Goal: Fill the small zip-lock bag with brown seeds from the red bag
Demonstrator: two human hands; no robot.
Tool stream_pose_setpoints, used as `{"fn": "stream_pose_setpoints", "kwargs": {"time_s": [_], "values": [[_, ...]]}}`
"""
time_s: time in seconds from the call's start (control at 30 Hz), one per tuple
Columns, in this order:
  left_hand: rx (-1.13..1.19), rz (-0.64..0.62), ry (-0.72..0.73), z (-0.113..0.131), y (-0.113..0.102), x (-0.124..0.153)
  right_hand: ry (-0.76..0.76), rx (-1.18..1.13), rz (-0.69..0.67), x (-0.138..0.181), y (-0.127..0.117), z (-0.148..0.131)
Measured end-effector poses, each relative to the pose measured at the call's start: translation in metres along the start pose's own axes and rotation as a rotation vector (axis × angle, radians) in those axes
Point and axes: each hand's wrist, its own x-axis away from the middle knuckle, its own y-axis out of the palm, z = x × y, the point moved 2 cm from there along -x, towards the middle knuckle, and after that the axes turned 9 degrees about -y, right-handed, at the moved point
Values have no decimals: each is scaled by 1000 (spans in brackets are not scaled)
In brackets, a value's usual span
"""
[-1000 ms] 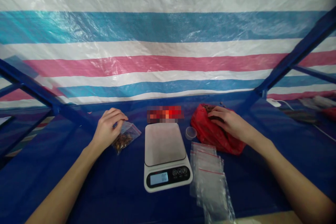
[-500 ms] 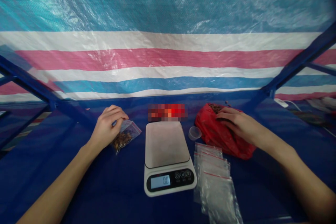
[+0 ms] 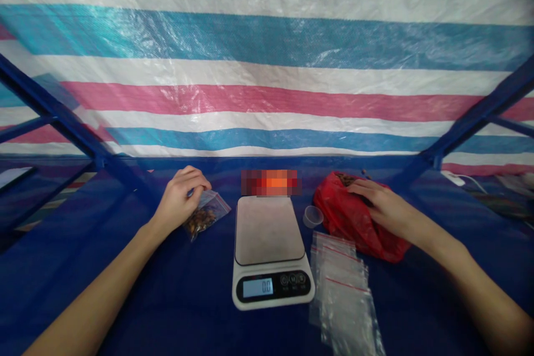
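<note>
The left hand (image 3: 180, 198) pinches the top of a small zip bag of brown pieces (image 3: 205, 215) lying on the blue counter (image 3: 167, 300), with open room to its left. The right hand (image 3: 381, 206) still rests curled on the red bag (image 3: 350, 222); neither has moved. Between them stand the digital scale (image 3: 270, 250), a small clear cup (image 3: 312, 216) and a stack of empty zip bags (image 3: 342, 283).

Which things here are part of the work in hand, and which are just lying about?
In use: left hand gripping the small filled bag; right hand on the red bag; scale, platform bare; empty zip bags; small cup.

Lying about: white cable at far right; striped tarp behind.
</note>
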Motion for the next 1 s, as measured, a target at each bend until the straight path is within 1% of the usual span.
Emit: {"fn": "stream_pose_setpoints", "kwargs": {"time_s": [0.17,0.37,0.47,0.67,0.8,1.0], "values": [[14,5,5,0,0,0,-18,-46,44,-4,-1,-2],[27,11,10,0,0,1,-17,-80,50,-9,-12,-12],[24,20,19,0,0,1,-11,-141,10,-7,-18,-14],[13,50,-2,2,0,-2,65,-248,-110,-8,-23,-20],[26,45,-10,8,1,-2,39,-223,-105,-12,-23,-26],[36,62,-46,14,1,-2,-21,-144,-86,-17,-18,-25]]}}
